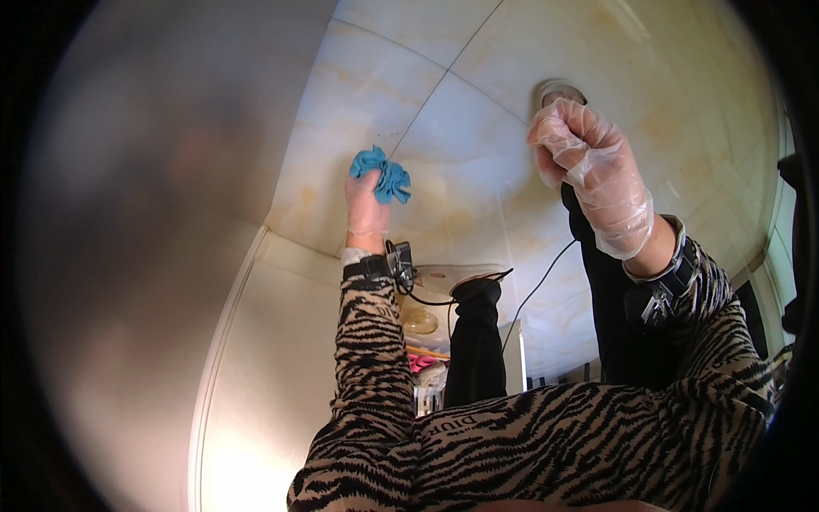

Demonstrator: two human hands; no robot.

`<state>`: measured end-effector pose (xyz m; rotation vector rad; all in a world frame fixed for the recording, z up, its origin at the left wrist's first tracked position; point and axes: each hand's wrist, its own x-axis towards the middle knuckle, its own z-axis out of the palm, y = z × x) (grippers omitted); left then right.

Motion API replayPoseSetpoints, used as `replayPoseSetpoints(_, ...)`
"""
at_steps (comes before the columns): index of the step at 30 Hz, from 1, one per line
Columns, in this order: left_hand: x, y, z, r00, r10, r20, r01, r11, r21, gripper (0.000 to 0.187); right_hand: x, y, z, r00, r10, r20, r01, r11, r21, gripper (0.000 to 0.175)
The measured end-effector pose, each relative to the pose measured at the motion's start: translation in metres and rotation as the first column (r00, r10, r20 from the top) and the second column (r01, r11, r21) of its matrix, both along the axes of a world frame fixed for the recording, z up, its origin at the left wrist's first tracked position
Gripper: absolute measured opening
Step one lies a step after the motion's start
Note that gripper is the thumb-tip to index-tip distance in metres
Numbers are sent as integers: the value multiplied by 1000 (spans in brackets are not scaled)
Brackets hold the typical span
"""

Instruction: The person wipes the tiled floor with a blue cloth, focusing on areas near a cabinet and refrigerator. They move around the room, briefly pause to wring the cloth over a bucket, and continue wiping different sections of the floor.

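Observation:
My left hand (367, 208), in a thin clear plastic glove, grips a crumpled blue cloth (391, 182) above the tiled floor (422, 121). A few dark specks lie on the tile just beyond the cloth. Further right, my right hand (592, 160) wears a loose clear plastic glove. Its fingers are curled into a fist, and nothing shows in them. Below that fist, a light-coloured shoe (563, 88) is partly covered from view. Another shoe (441, 276) shows beside my left wrist.
A blurred grey surface (160, 192) fills the left side. A white panel with a raised edge (281, 307) stands near my left arm. Black cable (540, 285) hangs near my legs. A yellowish translucent object (420, 320) and a pink item (422, 363) lie behind the left forearm.

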<state>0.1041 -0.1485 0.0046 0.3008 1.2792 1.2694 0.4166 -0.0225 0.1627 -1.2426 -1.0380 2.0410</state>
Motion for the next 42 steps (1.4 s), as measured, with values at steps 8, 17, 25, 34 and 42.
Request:
replayPoseSetpoints(8, 3, -16, -1, 984, 179, 2, -178, 979, -102, 12, 0, 1, 4, 1000, 30, 2, -30, 999, 18, 24)
replayPoseSetpoints(17, -10, 33, -7, 858, 201, -474, -282, 954, -106, 26, -3, 1, 3, 1000, 10, 20, -10, 1000, 7, 23)
replayPoseSetpoints(25, 37, 61, -23, 722, 124, -680, -328, 928, -179, 34, 1, 5, 2, 1000, -6, 9, 6, 1000, -19, 23)
replayPoseSetpoints(34, 47, 61, -45, 384, -164, -909, -106, 970, -220, 32, 2, 6, 0, 1000, -14, 16, 14, 1000, -8, 24)
replayPoseSetpoints(42, 117, 72, -28, 318, -200, -927, 117, 978, -171, 34, -4, 2, -3, 1000, -19, 21, 18, 1000, 16, 22)
